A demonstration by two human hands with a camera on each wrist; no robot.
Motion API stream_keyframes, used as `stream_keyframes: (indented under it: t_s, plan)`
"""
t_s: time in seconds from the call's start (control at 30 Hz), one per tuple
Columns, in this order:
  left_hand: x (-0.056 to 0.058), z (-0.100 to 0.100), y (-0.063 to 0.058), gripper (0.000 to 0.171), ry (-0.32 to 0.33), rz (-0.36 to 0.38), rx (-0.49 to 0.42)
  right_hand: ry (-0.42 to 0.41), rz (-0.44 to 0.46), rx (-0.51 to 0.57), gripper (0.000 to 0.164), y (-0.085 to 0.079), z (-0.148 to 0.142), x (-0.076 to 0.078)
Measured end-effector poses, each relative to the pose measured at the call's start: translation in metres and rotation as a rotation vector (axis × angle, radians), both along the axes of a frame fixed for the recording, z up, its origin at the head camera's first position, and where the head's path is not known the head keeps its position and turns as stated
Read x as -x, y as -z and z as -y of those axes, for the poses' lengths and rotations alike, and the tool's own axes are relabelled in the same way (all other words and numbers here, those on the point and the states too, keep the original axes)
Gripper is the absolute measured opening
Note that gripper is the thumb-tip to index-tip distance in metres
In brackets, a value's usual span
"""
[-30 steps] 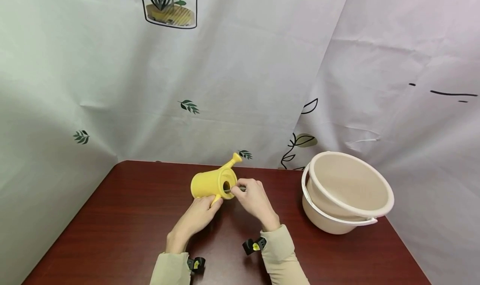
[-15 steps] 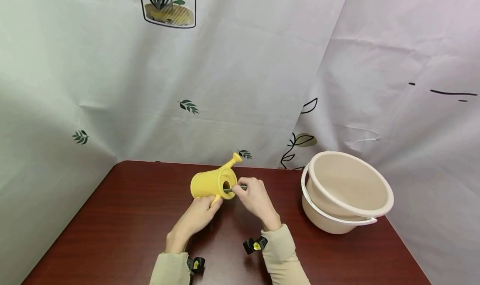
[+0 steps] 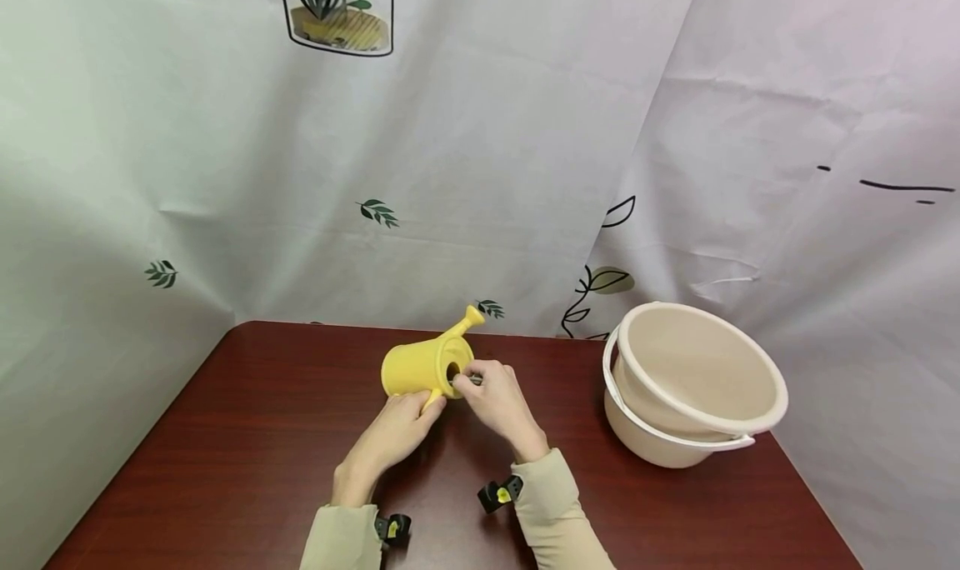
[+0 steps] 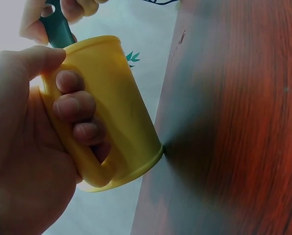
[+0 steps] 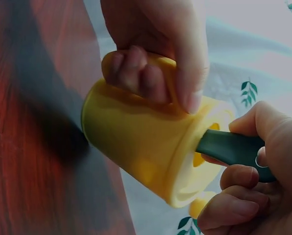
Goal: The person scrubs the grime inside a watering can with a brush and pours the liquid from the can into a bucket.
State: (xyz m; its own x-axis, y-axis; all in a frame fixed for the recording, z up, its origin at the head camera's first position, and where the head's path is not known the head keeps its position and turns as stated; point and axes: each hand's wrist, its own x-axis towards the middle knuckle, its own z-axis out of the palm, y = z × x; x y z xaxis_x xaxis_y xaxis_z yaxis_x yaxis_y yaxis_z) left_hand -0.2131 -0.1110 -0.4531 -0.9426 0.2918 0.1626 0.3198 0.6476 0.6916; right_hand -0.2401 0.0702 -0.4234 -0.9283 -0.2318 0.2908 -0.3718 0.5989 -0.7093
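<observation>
A yellow watering can (image 3: 412, 368) is tipped on its side, its open top facing right and its spout pointing up at the back. My left hand (image 3: 401, 428) grips the can's handle, fingers wrapped through the loop as the left wrist view shows. At the can's mouth, my right hand (image 3: 497, 399) pinches a flat dark green handle (image 5: 229, 147) with a round hole near its end. The other end of that handle goes into the opening, so whatever is on it is hidden inside the can.
Two cream basins (image 3: 675, 449), one stacked tilted in the other, stand at the right of the dark red-brown table (image 3: 285, 453). A white cloth (image 3: 480, 137) printed with leaves hangs behind the table.
My right hand has moved a little left toward the can's mouth, pushing the green handle deeper in. The left hand and the can have stayed in place.
</observation>
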Motion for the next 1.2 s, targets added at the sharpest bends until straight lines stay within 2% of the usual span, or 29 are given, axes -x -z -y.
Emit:
stream_keyframes:
  t_s: [0.4, 0.73, 0.93, 1.2]
  plan:
    - [0.001, -0.001, 0.001, 0.038, -0.002, -0.001, 0.006, -0.005, 0.024, -0.011, 0.022, 0.003, 0.003, 0.001]
    - [0.001, 0.000, -0.001, 0.036, -0.002, 0.022, -0.004, 0.004, 0.043, 0.053, 0.015, -0.008, -0.008, 0.000]
    - [0.001, 0.001, 0.002, 0.036, -0.005, 0.039, -0.009, 0.011, 0.027, 0.048, 0.015, -0.014, -0.013, -0.001]
    - [0.001, 0.000, 0.002, 0.035, 0.001, 0.015, -0.011, 0.013, 0.018, 0.048, 0.015, -0.020, -0.015, -0.004]
